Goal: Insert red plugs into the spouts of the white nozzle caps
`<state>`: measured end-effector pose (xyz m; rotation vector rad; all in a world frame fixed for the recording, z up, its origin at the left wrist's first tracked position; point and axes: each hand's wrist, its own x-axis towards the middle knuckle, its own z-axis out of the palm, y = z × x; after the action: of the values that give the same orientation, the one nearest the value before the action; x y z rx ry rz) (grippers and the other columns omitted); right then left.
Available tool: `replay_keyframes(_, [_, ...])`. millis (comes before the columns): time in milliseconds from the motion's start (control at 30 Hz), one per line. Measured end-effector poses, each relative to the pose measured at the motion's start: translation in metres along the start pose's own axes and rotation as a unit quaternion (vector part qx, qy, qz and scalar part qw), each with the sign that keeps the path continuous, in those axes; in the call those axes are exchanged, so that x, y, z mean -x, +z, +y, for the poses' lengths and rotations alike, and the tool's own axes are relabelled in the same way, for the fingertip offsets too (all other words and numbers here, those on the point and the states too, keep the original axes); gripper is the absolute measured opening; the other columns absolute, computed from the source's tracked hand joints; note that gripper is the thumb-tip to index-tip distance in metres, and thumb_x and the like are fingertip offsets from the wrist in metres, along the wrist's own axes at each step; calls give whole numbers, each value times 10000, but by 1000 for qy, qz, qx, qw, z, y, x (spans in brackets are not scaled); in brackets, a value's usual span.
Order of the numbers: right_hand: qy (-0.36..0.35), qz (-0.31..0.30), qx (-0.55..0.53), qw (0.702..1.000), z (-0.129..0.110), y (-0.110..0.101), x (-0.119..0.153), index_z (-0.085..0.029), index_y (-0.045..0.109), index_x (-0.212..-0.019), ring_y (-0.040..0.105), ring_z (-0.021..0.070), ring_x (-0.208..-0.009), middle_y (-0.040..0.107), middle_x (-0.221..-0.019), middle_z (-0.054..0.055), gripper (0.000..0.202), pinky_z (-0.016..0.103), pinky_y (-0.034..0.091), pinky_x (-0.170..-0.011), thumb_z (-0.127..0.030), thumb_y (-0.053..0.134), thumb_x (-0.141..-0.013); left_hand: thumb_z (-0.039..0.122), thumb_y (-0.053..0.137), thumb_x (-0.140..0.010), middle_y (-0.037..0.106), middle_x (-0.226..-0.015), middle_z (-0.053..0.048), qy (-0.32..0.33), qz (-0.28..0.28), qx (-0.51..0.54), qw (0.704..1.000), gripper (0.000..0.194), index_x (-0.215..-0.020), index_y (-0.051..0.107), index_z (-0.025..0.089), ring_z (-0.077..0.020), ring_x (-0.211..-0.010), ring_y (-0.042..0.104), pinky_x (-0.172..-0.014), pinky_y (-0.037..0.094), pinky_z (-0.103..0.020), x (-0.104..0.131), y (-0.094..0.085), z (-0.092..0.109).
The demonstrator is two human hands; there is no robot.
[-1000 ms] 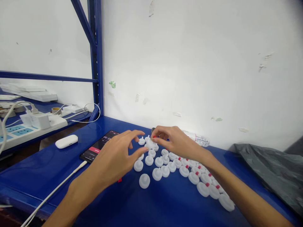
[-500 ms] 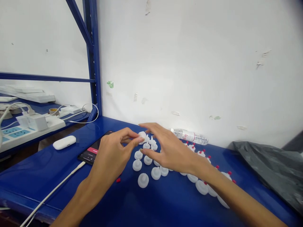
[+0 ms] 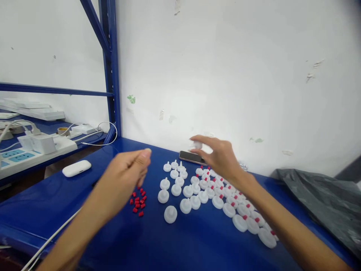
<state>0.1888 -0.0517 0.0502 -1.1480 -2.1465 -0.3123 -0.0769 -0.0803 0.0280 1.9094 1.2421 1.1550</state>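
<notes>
My right hand (image 3: 218, 153) is raised near the wall, with a small white plastic nozzle cap (image 3: 197, 145) between thumb and index finger. On the left, my left hand (image 3: 126, 171) has its thumb pressed against its curled fingers. Whatever it may hold is hidden. Just below it lies a loose group of small red caps (image 3: 137, 205). Several white nozzle caps (image 3: 170, 214) with bare spouts stand mid-table. To their right, under my right forearm, are rows of white nozzle caps with red tips (image 3: 228, 209), partly covered by the arm.
A dark phone (image 3: 191, 157) lies near the wall. A white earbud case (image 3: 76, 168) and a white cable (image 3: 53, 237) are on the blue table's left side. Dark plastic sheeting (image 3: 316, 203) lies at the right. A power strip (image 3: 34, 154) sits on the neighbouring shelf.
My hands have moved apart, the left one leftward and the right one up and rightward. The white nozzle cap, earlier in my left fingers, appears to be in my right hand. More red caps show.
</notes>
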Motion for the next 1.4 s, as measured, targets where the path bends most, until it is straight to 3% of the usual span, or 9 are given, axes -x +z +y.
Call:
replay_keyframes(100, [95, -38, 33, 994, 28, 5, -3, -234, 644, -1146, 692, 216, -864, 747, -996, 39, 225, 354, 492, -807, -376, 556, -995, 537, 338, -1001, 444, -570, 25, -32, 25, -114, 993, 498, -620, 405, 224, -149, -542, 453, -551, 340, -303, -4, -17, -9])
replay_keyframes(200, [104, -106, 23, 989, 39, 21, -4, -234, 645, -1036, 655, 185, -706, 724, -829, 11, 194, 295, 448, -653, -385, 532, -994, 419, 411, -987, 667, -782, -18, -72, -27, -285, 956, 342, -775, 609, 237, -208, -719, 614, -658, 398, -333, -10, -12, -21])
replay_keyframes(367, [105, -171, 26, 979, 51, 50, -4, -210, 703, -935, 657, 215, -891, 719, -961, 66, 173, 300, 437, -748, -373, 648, -911, 208, 400, -960, 716, -1130, -83, -81, -105, -409, 903, 307, -1010, 702, 233, -290, -1003, 678, -752, 442, -370, -15, 7, -37])
replay_keyframes(600, [122, -231, -14, 965, 65, 64, -2, -213, 735, -891, 691, 194, -771, 760, -842, 31, 118, 278, 468, -679, -320, 688, -874, 184, 465, -939, 760, -1001, -80, -84, -145, -449, 878, 243, -972, 700, 234, -299, -968, 702, -697, 430, -354, -20, 11, -47])
replay_keyframes(767, [97, -223, -75, 967, 55, 63, -4, -246, 748, -976, 708, 202, -983, 774, -1061, 24, 238, 280, 516, -806, -429, 597, -955, 197, 508, -934, 764, -953, -77, -86, -160, -453, 873, 191, -884, 690, 223, -299, -900, 704, -662, 397, -354, -21, 12, -51])
replay_keyframes(1067, [126, -214, -75, 966, 57, 71, -18, -221, 750, -892, 730, 184, -863, 787, -904, 18, 153, 272, 534, -792, -340, 657, -913, 178, 501, -934, 766, -990, -95, -86, -162, -457, 871, 196, -905, 693, 209, -308, -934, 703, -677, 393, -362, -22, 13, -51])
replay_keyframes(1200, [136, -245, -51, 959, 61, 62, -17, -243, 772, -911, 734, 193, -877, 794, -923, 13, 175, 258, 537, -764, -398, 695, -889, 188, 518, -927, 769, -995, -85, -83, -161, -450, 874, 186, -932, 702, 214, -307, -944, 704, -689, 406, -365, -22, 14, -52])
replay_keyframes(1300, [166, -233, 8, 958, 68, 46, -10, -220, 775, -970, 721, 255, -948, 786, -1012, 79, 260, 334, 532, -809, -430, 627, -931, 201, 515, -930, 773, -973, -77, -81, -161, -443, 878, 196, -910, 709, 217, -303, -943, 705, -692, 415, -365, -22, 14, -53])
replay_keyframes(1400, [197, -247, 52, 947, 75, 31, 4, -202, 783, -857, 721, 295, -871, 783, -935, 118, 228, 388, 527, -776, -407, 686, -879, 226, 464, -959, 772, -963, -92, -74, -159, -443, 879, 252, -895, 707, 214, -317, -936, 708, -698, 420, -377, -22, 14, -54])
